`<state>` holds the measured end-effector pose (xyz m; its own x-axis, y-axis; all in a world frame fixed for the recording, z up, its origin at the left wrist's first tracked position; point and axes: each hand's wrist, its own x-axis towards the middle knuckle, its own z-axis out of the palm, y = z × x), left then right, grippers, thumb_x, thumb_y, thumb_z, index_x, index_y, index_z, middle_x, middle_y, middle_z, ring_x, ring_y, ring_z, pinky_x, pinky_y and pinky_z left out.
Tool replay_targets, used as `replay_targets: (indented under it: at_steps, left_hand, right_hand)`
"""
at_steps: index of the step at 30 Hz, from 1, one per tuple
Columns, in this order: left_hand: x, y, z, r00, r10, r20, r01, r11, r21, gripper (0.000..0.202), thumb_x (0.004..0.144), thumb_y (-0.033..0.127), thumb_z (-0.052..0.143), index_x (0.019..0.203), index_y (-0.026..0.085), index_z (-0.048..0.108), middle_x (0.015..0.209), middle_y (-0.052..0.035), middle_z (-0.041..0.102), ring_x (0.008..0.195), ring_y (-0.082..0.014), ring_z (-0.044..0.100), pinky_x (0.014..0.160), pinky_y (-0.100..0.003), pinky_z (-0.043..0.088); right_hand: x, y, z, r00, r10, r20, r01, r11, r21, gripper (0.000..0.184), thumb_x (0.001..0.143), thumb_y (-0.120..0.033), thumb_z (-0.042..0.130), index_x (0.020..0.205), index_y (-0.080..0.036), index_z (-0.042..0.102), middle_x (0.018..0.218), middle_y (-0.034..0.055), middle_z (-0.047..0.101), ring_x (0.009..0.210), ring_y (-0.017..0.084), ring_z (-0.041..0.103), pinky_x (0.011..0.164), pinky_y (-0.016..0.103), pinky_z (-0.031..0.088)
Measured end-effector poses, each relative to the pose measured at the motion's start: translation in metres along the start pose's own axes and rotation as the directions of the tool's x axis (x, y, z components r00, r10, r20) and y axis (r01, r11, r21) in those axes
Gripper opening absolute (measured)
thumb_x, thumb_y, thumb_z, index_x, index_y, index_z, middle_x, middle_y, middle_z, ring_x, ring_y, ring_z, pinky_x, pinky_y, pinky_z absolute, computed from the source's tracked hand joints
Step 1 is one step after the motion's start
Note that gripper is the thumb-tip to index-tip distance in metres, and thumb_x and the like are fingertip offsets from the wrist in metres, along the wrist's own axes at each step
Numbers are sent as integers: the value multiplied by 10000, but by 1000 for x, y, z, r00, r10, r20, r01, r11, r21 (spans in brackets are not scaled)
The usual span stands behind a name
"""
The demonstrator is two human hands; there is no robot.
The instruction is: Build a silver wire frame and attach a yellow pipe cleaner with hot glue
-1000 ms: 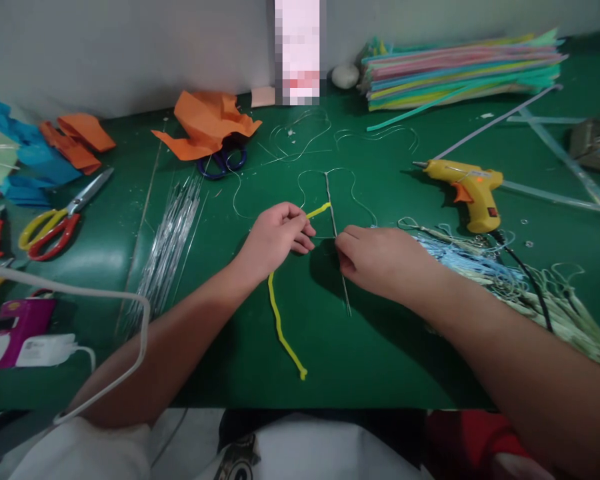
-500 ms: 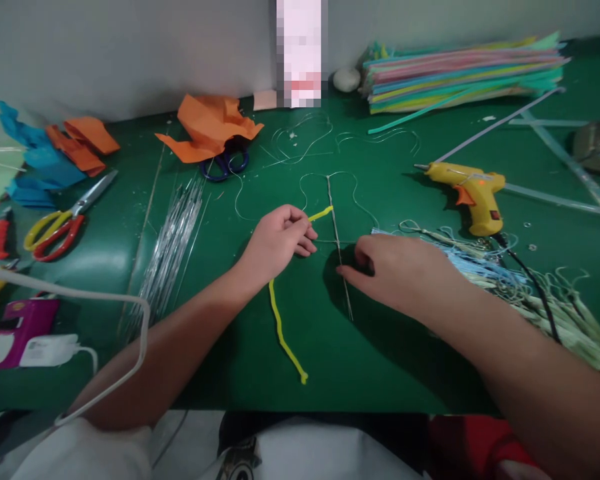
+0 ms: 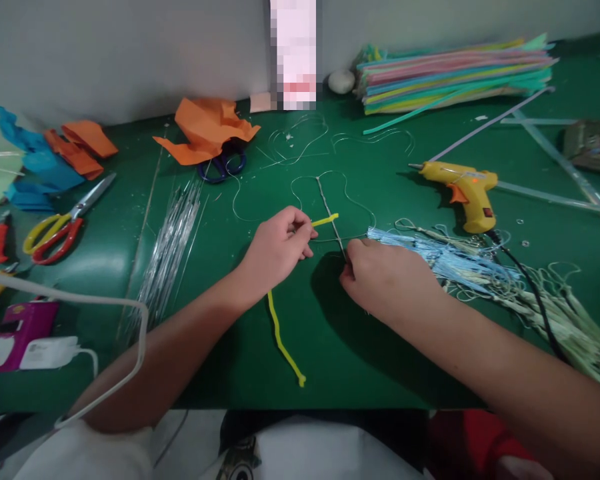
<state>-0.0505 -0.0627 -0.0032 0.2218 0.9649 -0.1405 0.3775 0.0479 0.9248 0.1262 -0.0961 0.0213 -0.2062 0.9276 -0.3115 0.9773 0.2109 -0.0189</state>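
My left hand point(image 3: 276, 248) is closed on a yellow pipe cleaner point(image 3: 282, 340); its short end pokes out toward a thin metal rod point(image 3: 329, 212), and its long tail trails down over the green table point(image 3: 330, 347). My right hand point(image 3: 384, 277) is closed on the lower part of that rod, which lies along the middle of a bent wire outline point(image 3: 353, 200). The two hands are a few centimetres apart.
A yellow glue gun point(image 3: 465, 191) lies at right, above a heap of pale blue and cream tassel threads point(image 3: 485, 270). Stacked coloured strips point(image 3: 455, 70) sit at the back right. Straight wires point(image 3: 173, 240), red-and-yellow scissors point(image 3: 60, 223), blue scissors point(image 3: 223, 163) and orange paper point(image 3: 205, 127) lie left.
My right hand lifted off the rod and hovered half a second ago, then came back down and closed on its lower part. The rod tilted slightly. My left hand barely moved.
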Motion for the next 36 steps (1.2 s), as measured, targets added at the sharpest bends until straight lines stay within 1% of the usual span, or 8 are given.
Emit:
replay_targets:
  at_steps: [7, 13, 17, 21, 24, 27, 30, 36]
  left_hand:
    - [-8, -2, 3, 991, 133, 21, -135, 980, 143, 80, 960, 248, 504, 911, 204, 551, 762, -6, 684, 763, -140, 695, 652, -242, 525]
    - [-10, 1, 5, 981, 195, 17, -191, 936, 296, 34, 951, 219, 510, 949, 215, 544, 796, -11, 701, 560, -104, 609, 513, -228, 436]
    - [-9, 1, 4, 978, 207, -24, -193, 943, 271, 45, 955, 226, 509, 942, 206, 547, 807, -15, 701, 589, -105, 620, 553, -234, 468]
    - [-8, 4, 2, 972, 216, -90, -204, 971, 125, 71, 964, 244, 507, 921, 201, 546, 815, -8, 691, 633, -102, 638, 598, -236, 512]
    - [-8, 6, 1, 969, 209, -131, -205, 978, 40, 71, 964, 240, 514, 921, 197, 551, 815, -8, 688, 677, -106, 663, 645, -240, 551]
    - [-8, 8, 0, 962, 212, -170, -211, 977, 26, 64, 954, 236, 537, 913, 193, 561, 806, -8, 689, 686, -109, 679, 663, -242, 575]
    - [-7, 9, -1, 951, 226, -212, -234, 972, -11, 57, 949, 232, 545, 918, 189, 566, 804, -3, 692, 681, -105, 686, 664, -235, 587]
    - [-5, 8, -1, 957, 208, -200, -227, 971, -79, 48, 939, 219, 560, 916, 180, 574, 802, 0, 699, 676, -99, 689, 662, -225, 589]
  right_hand:
    - [-3, -12, -11, 994, 28, 103, -24, 999, -38, 209, 909, -158, 457, 1013, -116, 633, 924, 158, 689, 784, 265, 691, 492, 291, 217]
    - [-1, -3, -7, 999, 44, 26, -45, 998, 32, 163, 866, -226, 500, 951, -152, 617, 861, 123, 674, 726, 236, 650, 498, 292, 211]
    - [1, 6, -5, 995, 66, -71, -55, 988, 143, 102, 818, -237, 506, 849, -192, 593, 762, 60, 646, 641, 187, 562, 526, 295, 243]
    - [7, 12, -5, 998, 63, -21, -49, 910, 411, 61, 773, -248, 557, 813, -216, 590, 701, 10, 635, 610, 157, 518, 549, 280, 316]
    - [12, 15, -1, 999, 26, 35, -43, 707, 706, 74, 780, -263, 576, 819, -209, 611, 730, 12, 667, 608, 145, 557, 562, 271, 394]
    - [17, 15, 4, 995, 18, 103, -103, 334, 937, 105, 805, -291, 603, 803, -188, 630, 756, 31, 689, 555, 117, 558, 559, 267, 458]
    - [18, 14, 9, 993, 26, 118, -119, 45, 992, 165, 801, -330, 673, 847, -172, 670, 781, 40, 703, 543, 99, 555, 544, 255, 474]
    - [14, 11, 18, 982, -15, 190, -184, -325, 927, 284, 745, -372, 794, 903, -157, 698, 782, 26, 701, 560, 91, 587, 573, 253, 500]
